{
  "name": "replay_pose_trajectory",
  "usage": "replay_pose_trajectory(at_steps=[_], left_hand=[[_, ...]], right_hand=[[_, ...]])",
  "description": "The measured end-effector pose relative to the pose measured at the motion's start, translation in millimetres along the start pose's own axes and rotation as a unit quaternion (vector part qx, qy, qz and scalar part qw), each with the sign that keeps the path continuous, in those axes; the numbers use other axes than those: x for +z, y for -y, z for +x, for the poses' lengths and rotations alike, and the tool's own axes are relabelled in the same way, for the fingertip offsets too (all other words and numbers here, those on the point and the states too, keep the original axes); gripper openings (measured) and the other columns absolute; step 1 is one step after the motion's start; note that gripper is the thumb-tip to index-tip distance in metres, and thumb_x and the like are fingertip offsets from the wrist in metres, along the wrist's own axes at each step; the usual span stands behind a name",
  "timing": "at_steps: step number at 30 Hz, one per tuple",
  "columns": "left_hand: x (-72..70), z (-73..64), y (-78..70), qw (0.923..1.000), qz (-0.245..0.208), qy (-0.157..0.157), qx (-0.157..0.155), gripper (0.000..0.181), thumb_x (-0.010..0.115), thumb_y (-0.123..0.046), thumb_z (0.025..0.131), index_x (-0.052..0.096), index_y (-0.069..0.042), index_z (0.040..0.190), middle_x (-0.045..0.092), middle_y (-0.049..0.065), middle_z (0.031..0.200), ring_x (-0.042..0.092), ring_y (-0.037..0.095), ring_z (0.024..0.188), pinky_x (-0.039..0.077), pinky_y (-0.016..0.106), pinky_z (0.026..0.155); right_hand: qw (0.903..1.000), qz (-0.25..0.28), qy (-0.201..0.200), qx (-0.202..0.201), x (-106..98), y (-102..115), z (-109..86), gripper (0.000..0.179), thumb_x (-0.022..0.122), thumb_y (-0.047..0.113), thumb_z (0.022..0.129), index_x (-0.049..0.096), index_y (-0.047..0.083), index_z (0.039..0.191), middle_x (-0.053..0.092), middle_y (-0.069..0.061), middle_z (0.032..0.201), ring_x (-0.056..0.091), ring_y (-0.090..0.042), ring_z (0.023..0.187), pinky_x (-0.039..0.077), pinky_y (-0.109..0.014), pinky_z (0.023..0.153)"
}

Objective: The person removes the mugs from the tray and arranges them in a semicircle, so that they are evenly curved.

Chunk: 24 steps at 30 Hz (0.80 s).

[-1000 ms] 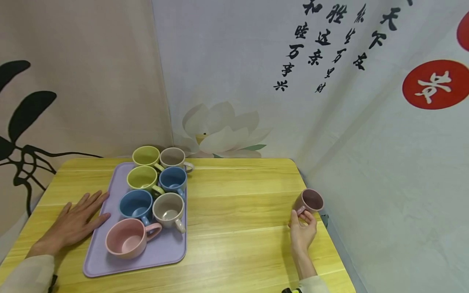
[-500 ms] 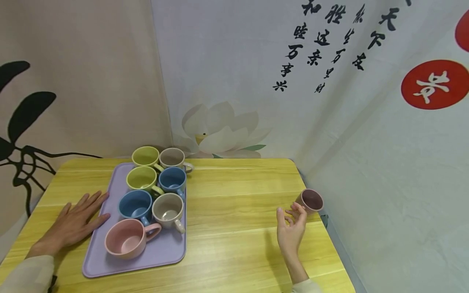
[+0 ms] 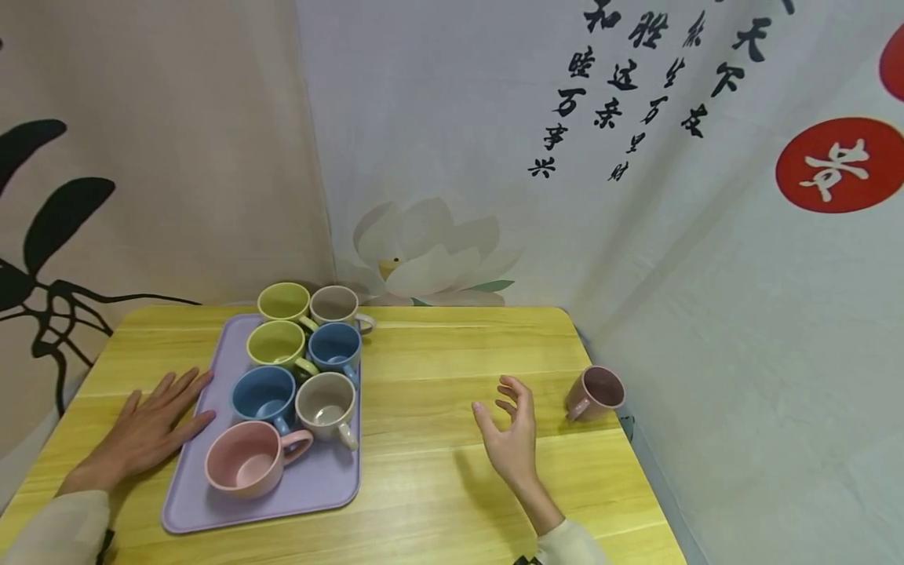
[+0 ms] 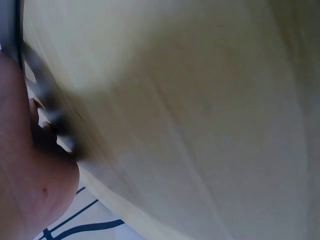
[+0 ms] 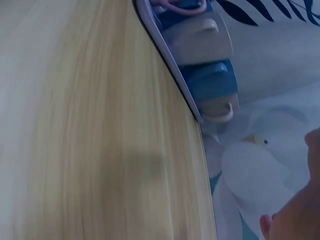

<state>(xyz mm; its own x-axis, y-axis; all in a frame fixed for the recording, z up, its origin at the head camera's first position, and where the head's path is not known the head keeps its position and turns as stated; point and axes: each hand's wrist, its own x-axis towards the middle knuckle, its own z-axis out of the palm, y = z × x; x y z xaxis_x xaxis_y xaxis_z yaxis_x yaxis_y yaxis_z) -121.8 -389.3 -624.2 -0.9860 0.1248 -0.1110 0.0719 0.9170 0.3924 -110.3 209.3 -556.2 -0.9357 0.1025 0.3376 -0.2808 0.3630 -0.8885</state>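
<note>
So closest to the camera, two pale sleeves (image 3: 60, 527) poke in over the wooden table (image 3: 431, 479). Left hand (image 3: 151, 428) is palm-down at the purple tray's (image 3: 311, 498) 9 o'clock side, fingers spread, thumb tip over the rim. Its wrist cam is mostly blurry tabletop.

The right hand (image 3: 514, 443) is out at 3 o'clock from the tray, thumb and fingers apart in a loose C. Wrist cam only catches a bit of it.

On the tray, nearest is a pink mug (image 3: 243, 463), handle at about 2 o'clock. At its 2 o'clock there's a pale grey mug (image 3: 326, 404), and at its 12 a wide blue mug (image 3: 263, 396).

The mauve mug (image 3: 596, 392) sits near the table's 3 o'clock edge, just past the right hand and apart from it, handle at 7.

Farther up the tray: a smaller blue mug (image 3: 334, 345) beside a green mug (image 3: 275, 343), then at 12 o'clock another green one (image 3: 284, 301) next to a taupe mug (image 3: 335, 306). Can't tell how much tray is under those last two.

Way back hangs a cloth (image 3: 438, 94) with a lotus print (image 3: 438, 255), plus a red circle (image 3: 840, 165) at 2 o'clock.
</note>
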Motion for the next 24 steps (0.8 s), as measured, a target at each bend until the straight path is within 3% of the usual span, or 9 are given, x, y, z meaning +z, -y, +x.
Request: replay_pose_trajectory(at_steps=[4,17,24], left_hand=[[2.0,0.1,0.5,0.9999,-0.011,-0.009,0.006,0.087,0.046,-0.063,0.117,0.009,-0.022,0.183,0.006,0.031,0.187,-0.007,0.066,0.17,-0.022,0.087,0.127],[2.7,-1.0,2.7,0.9992,-0.027,-0.023,0.02,0.083,0.049,-0.058,0.117,0.012,-0.024,0.183,0.008,0.031,0.188,-0.006,0.065,0.171,-0.026,0.085,0.127],[6.6,-2.4,2.2,0.9984,-0.018,-0.044,0.029,0.082,0.051,-0.056,0.117,0.014,-0.023,0.183,0.013,0.031,0.187,-0.002,0.064,0.172,-0.023,0.086,0.129]], right_hand=[[0.9986,-0.012,0.048,-0.021,15.8,4.0,-1.5,0.068,0.085,0.014,0.101,0.049,0.001,0.157,0.055,-0.016,0.159,0.055,-0.039,0.146,0.056,-0.057,0.12],[0.9857,-0.025,0.161,-0.043,63.1,19.5,-13.5,0.066,0.086,0.028,0.1,0.055,0.012,0.156,0.055,-0.011,0.163,0.056,-0.028,0.146,0.057,-0.049,0.12],[0.9778,-0.018,0.192,-0.082,84.3,23.6,-18.6,0.066,0.087,0.026,0.099,0.055,0.014,0.155,0.057,-0.016,0.159,0.062,-0.025,0.14,0.06,-0.052,0.115]])
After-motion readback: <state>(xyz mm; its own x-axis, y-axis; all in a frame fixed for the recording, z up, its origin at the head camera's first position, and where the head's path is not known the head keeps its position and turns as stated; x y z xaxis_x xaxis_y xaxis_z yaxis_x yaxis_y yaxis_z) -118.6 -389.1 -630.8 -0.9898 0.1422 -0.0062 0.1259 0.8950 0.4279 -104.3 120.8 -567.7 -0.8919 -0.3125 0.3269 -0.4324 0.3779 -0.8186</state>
